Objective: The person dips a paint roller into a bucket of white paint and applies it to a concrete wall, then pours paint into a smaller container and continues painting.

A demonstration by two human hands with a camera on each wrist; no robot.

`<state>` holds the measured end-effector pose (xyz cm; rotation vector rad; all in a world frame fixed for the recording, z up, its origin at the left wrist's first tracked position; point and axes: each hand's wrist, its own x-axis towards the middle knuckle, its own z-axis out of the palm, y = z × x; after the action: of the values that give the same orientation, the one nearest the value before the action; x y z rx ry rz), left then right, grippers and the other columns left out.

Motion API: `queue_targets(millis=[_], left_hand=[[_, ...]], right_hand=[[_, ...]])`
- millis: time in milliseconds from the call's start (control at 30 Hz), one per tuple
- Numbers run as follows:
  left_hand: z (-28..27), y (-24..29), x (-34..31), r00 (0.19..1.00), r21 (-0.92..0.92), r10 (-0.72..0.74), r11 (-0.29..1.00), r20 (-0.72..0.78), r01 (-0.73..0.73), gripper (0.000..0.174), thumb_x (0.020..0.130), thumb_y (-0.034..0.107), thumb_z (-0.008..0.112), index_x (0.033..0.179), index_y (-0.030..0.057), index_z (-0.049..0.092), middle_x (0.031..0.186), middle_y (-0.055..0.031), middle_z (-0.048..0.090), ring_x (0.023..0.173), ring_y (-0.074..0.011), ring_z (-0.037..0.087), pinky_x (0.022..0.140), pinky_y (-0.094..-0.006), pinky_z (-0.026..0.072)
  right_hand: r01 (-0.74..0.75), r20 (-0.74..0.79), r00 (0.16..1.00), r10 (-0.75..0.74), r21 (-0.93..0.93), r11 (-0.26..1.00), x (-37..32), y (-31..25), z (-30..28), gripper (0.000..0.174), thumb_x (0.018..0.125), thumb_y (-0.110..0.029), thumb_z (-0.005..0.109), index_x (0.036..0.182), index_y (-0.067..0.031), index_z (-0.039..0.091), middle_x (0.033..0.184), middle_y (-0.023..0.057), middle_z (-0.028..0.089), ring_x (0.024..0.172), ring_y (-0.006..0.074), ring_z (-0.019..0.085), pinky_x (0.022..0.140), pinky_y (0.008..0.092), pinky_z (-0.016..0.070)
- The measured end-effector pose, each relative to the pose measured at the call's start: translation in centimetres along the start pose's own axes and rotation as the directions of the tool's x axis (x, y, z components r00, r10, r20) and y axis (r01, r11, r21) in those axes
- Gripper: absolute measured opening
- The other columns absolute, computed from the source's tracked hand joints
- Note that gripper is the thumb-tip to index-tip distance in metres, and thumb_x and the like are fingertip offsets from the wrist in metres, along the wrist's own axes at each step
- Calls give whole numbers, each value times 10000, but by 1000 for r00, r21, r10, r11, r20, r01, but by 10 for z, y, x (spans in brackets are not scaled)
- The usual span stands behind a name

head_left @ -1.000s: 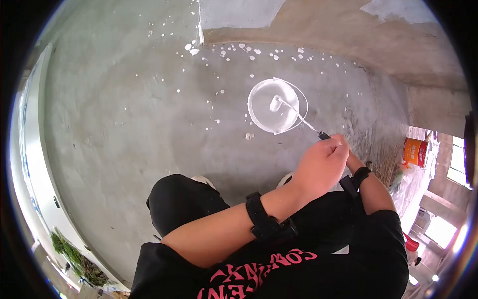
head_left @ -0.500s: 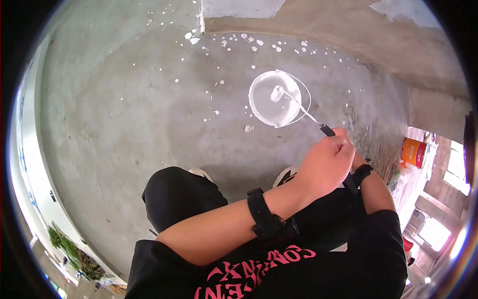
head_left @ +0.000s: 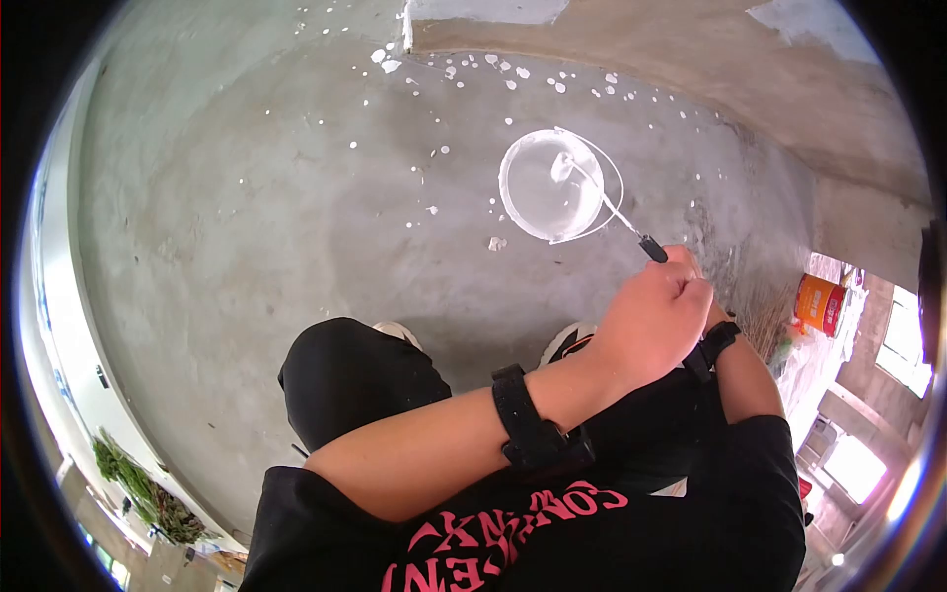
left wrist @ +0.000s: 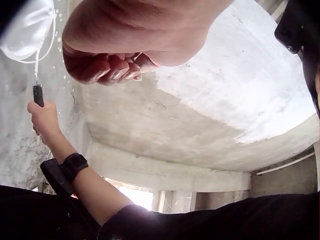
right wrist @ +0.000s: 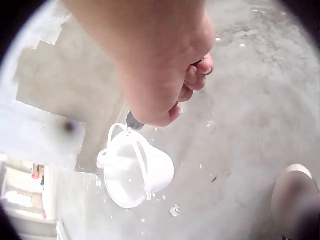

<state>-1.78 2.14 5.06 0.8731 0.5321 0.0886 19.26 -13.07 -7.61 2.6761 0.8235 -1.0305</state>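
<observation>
A white bucket (head_left: pixel 506 197) with a raised wire handle stands on the grey floor in the head view. The small paint roller (head_left: pixel 562 166), coated white, is inside its opening; its thin shaft crosses the rim. My right hand (head_left: pixel 683 259) grips the roller's black handle (head_left: pixel 652 249), as the left wrist view also shows. In the head view my left hand (head_left: pixel 659 314) hides much of the right one. The left wrist view shows the left hand's fingers (left wrist: pixel 116 70) curled toward the palm, around nothing visible.
White paint spots (head_left: pixel 392 66) dot the floor beyond the bucket, near a partly whitened wall (head_left: pixel 631 44). An orange and red bucket (head_left: pixel 820 304) stands at the right. Both shoes (head_left: pixel 567 341) are on the floor close to me. Leafy greenery (head_left: pixel 138 488) lies at lower left.
The roller has shifted toward the far side inside the bucket. Both hands have moved slightly right. The bucket sits higher in the head view as the view tilts.
</observation>
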Motion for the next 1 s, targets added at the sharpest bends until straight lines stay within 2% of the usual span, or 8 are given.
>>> queue_targets(millis=[167,267,367,467,600,800,867,1000], left_hand=[[0,3,1,1000,10,-25,1000,-5,25,287,897,171,437,651,25,419,567,21,378,549,-69,347,497,-286,315],[2,3,4,1000,13,-25,1000,17,25,290,896,176,436,651,22,418,563,20,376,549,-68,347,495,-292,315],[2,2,2,1000,69,29,997,-12,-28,284,892,172,430,650,22,419,561,19,377,546,-67,348,492,-293,314],[2,3,5,1000,10,-23,1000,11,23,280,890,167,427,653,19,419,562,13,383,549,-68,349,495,-296,316],[0,4,2,1000,30,-25,999,7,25,282,891,170,430,655,17,423,562,14,383,549,-68,346,495,-292,313],[1,2,4,999,38,15,999,-29,-14,284,890,169,448,654,12,428,554,12,384,544,-73,349,496,-293,314],[3,3,7,999,43,10,999,-35,-8,286,889,169,453,653,12,426,551,10,383,542,-74,350,494,-295,315],[4,0,3,999,58,45,997,-30,-43,290,888,172,444,652,5,416,543,-3,373,535,-79,351,487,-310,320]], right_hand=[[40,-42,998,-39,33,999,23,36,26,225,741,-252,603,822,-47,647,892,218,640,881,419,602,679,465,475],[196,-178,963,-201,-41,980,-15,0,5,208,743,-238,599,826,-50,636,907,214,641,885,430,593,682,470,475],[154,-204,968,-145,26,988,-20,-13,3,189,755,-221,587,818,-49,632,908,213,640,889,430,591,684,469,475],[72,-12,997,-73,-79,994,25,34,26,214,752,-243,591,826,-48,639,883,220,638,882,424,598,680,463,476],[-30,-41,999,28,-26,999,6,2,5,227,755,-252,591,824,-42,643,865,230,634,870,413,610,677,460,476],[10,-64,998,-11,-18,1000,17,28,15,235,744,-258,602,813,-37,643,850,229,634,849,417,614,661,462,476],[171,-135,974,-183,-93,981,37,59,40,244,734,-269,611,805,-38,645,833,224,639,831,413,619,645,458,471],[165,-113,978,-173,-78,983,41,63,47,239,735,-262,603,792,-33,639,823,220,639,811,409,618,636,452,466]])
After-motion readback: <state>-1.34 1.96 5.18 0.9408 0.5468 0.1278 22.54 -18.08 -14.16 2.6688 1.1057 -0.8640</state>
